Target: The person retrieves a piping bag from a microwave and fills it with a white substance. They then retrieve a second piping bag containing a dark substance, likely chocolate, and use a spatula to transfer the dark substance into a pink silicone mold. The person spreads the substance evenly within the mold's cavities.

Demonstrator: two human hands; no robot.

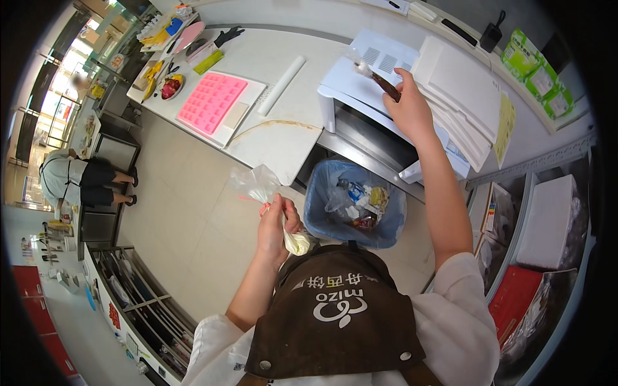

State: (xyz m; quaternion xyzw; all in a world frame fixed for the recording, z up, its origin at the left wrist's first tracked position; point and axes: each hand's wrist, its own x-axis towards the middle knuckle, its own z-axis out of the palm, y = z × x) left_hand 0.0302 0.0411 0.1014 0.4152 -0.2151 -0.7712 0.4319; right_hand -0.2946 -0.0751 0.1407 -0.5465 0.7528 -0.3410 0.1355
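My left hand (276, 227) grips a clear plastic piping bag (296, 242) with pale yellow filling in its lower end. A red-and-white tie (264, 208) cinches the bag above my fingers, and its loose top flares out. Over the top of a white appliance (359, 67) with vent slots, my right hand (410, 103) has thumb and fingers around one end of a second bag (384, 86), filled with something dark brown. That bag's clear, crumpled end points away from me. Whether it touches the appliance I cannot tell.
A blue-lined waste bin (318, 207) stands below the counter (289, 149). On the counter lie a pink silicone mould (212, 102), a white rolling pin (282, 86) and a bowl of fruit (172, 87). White foam lids (458, 87) lean at right, near shelving (528, 193). Another person (72, 176) bends at far left.
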